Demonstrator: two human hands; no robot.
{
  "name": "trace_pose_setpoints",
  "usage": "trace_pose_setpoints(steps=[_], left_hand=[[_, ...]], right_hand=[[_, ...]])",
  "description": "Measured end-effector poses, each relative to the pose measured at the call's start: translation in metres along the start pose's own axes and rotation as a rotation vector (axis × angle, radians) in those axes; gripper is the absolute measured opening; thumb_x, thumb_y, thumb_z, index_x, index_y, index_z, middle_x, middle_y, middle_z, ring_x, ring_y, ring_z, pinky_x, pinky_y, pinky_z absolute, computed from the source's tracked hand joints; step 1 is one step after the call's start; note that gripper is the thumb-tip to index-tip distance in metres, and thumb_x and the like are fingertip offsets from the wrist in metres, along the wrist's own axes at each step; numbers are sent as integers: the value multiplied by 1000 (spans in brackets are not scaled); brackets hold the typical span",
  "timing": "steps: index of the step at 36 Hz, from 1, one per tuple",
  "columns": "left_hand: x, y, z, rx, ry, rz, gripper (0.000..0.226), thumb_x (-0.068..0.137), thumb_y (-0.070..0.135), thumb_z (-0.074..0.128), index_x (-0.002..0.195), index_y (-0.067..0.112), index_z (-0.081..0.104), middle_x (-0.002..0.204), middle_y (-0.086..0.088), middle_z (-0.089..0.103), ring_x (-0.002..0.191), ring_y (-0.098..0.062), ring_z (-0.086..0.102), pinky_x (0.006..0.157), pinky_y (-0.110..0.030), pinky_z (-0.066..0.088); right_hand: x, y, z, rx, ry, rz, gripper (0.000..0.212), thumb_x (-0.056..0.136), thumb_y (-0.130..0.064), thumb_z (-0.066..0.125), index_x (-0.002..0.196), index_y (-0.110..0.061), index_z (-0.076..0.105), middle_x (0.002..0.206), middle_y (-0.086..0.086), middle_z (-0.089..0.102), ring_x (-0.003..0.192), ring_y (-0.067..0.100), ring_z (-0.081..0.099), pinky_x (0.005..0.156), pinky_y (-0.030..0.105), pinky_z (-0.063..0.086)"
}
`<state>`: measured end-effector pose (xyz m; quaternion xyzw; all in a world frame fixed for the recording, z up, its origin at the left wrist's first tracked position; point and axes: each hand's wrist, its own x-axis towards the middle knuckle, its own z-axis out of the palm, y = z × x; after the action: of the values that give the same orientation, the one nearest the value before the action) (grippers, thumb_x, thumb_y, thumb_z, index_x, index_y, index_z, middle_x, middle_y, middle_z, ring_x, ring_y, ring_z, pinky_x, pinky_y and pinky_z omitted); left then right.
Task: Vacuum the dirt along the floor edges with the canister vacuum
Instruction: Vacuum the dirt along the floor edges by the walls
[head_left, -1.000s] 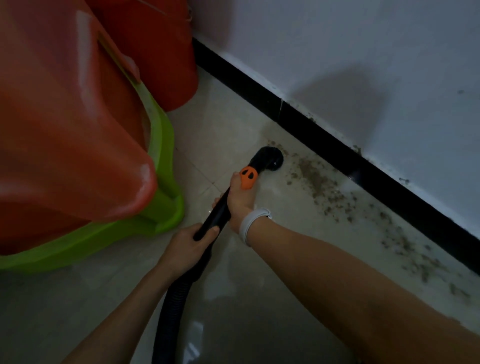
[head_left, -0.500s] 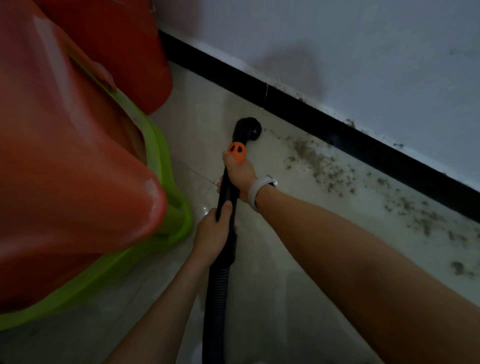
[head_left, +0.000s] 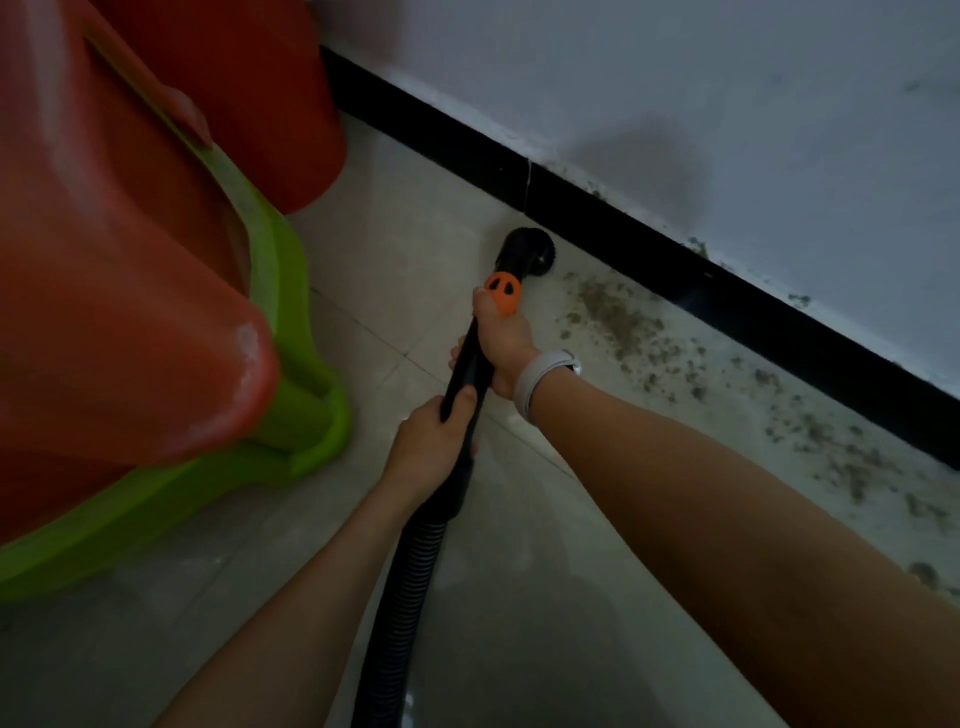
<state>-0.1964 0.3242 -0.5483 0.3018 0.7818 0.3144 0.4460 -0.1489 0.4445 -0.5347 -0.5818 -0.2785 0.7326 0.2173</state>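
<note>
1. While the head camera looks down at the pale tiled floor (head_left: 395, 249), both hands are wrapped round the black vacuum wand (head_left: 470, 364), one behind the other.
2. Right hand (head_left: 506, 345) is forward on the wand, fingers curled round it, thumb up against the orange slider (head_left: 504, 293); a white wristband (head_left: 540, 376) sits on that wrist.
3. Left hand (head_left: 431, 447) grips further back, thumb lying along the top of the tube, right where the ribbed black hose (head_left: 410, 587) joins and trails off toward the bottom edge of the picture.
4. Round black brush nozzle (head_left: 527, 252) is down at the floor, just beside the black baseboard (head_left: 727, 280) that runs along the foot of the white wall (head_left: 675, 78). Whether the bristles actually touch the baseboard, I can't tell.
5. Dirt (head_left: 623, 322) lies scattered in a band along the baseboard, starting just right of the nozzle and running on toward the right edge; more clumps (head_left: 852, 467) lie further along.
6. Off to the left, an orange plastic container (head_left: 114, 249) fills the near side, resting in a lime-green plastic piece (head_left: 291, 415); a second orange container (head_left: 270, 93) stands behind, close to the baseboard.
7. Lighting is dim, and fine detail on the nozzle is hard to read.
</note>
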Motion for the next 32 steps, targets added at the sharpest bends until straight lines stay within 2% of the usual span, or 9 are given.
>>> trace_pose_setpoints(steps=[2, 6, 16, 19, 23, 27, 32], left_hand=[[-6, 0, 7, 11, -1, 1, 48, 95, 52, 40, 80, 12, 62, 75, -5, 69, 72, -22, 66, 69, -33, 52], [-23, -6, 15, 76, 2, 12, 47, 95, 52, 40, 78, 14, 60, 75, -5, 69, 73, -23, 66, 71, -36, 53], [-63, -26, 16, 150, 16, 21, 47, 95, 49, 43, 76, 11, 62, 66, -2, 68, 61, -16, 65, 57, -27, 47], [-70, -32, 10, 169, 11, 12, 48, 96, 48, 42, 78, 8, 62, 67, -5, 69, 61, -18, 65, 57, -27, 47], [-78, -36, 4, 193, 23, 25, 45, 97, 45, 43, 75, 11, 62, 64, -3, 68, 56, -10, 63, 55, -23, 45], [-84, -38, 5, 232, -15, 38, 46, 96, 48, 43, 78, 10, 62, 69, -6, 69, 64, -20, 66, 63, -32, 50], [-93, -34, 20, 255, -93, 78, 41, 96, 45, 44, 74, 14, 60, 60, 1, 66, 50, -4, 61, 50, -16, 45]], right_hand=[[-5, 3, -9, 13, -7, -6, 30, 98, -35, 52, 84, -10, 47, 69, 11, 50, 54, 25, 52, 54, 36, 51], [-18, 15, -23, 56, -14, -5, 29, 98, -34, 52, 82, -10, 47, 65, 11, 50, 52, 23, 50, 52, 34, 50], [-46, 48, -35, 62, -8, 9, 28, 98, -36, 51, 86, -11, 47, 65, 11, 50, 49, 23, 52, 50, 33, 51], [-54, 56, -29, 60, -10, -4, 28, 98, -34, 52, 85, -9, 47, 62, 11, 50, 47, 22, 52, 50, 32, 51], [-63, 62, -25, 58, -31, 17, 28, 98, -35, 51, 87, -9, 47, 63, 11, 51, 49, 23, 54, 53, 35, 53], [-71, 66, -35, 98, -15, 24, 27, 99, -35, 49, 86, -12, 47, 65, 11, 51, 52, 25, 54, 57, 36, 53], [-80, 71, -59, 141, 60, 33, 27, 99, -36, 50, 84, -14, 46, 63, 11, 51, 53, 25, 54, 61, 39, 53]])
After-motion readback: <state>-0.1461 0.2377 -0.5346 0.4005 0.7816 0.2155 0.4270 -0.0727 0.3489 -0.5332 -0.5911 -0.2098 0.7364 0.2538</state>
